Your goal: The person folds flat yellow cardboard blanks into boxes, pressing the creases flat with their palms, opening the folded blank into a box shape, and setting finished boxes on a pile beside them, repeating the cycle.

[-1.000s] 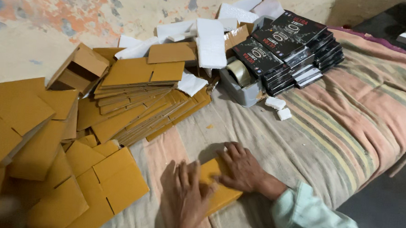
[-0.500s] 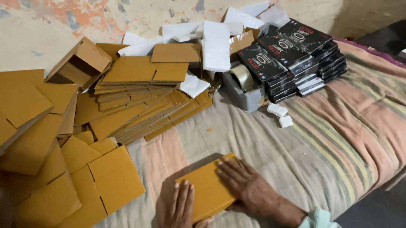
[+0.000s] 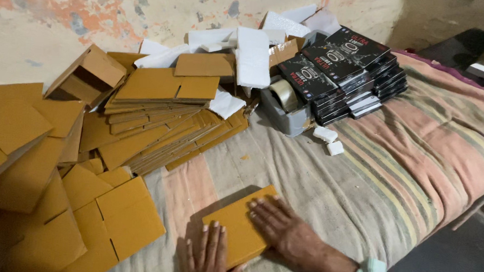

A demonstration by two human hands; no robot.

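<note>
- Both hands lie flat and released on the small cardboard box; nothing is clenched or pinched. The left hand presses on its near corner with the fingers spread, and the right hand rests with its fingertips on the right edge of the same box.
- Compared with a second ago, the box is now more uncovered: then the right hand lay across most of it, and now it has slid back to the edge, so the whole top face shows. The box looks closed and pressed flat, and I judge the hands are only smoothing or steadying it.
- This box sits on the bed, near the lower edge of the view, well apart from the other goods.
- To the left of the box lie many flat cardboard blanks, yellow-brown, matte, with sharp fold lines; some overlap.
- Behind the box, further up the bed, a leaning stack of folded blanks spreads like a fan, with one open box beside it.
- Behind and to the right stands a grey tape dispenser with a roll of glossy tape.
- Next to the dispenser is a pile of black glossy packs, thin and rectangular.
- White foam pieces lie against the peeling wall, and two small white blocks lie on the striped, slightly rough cloth.
</note>
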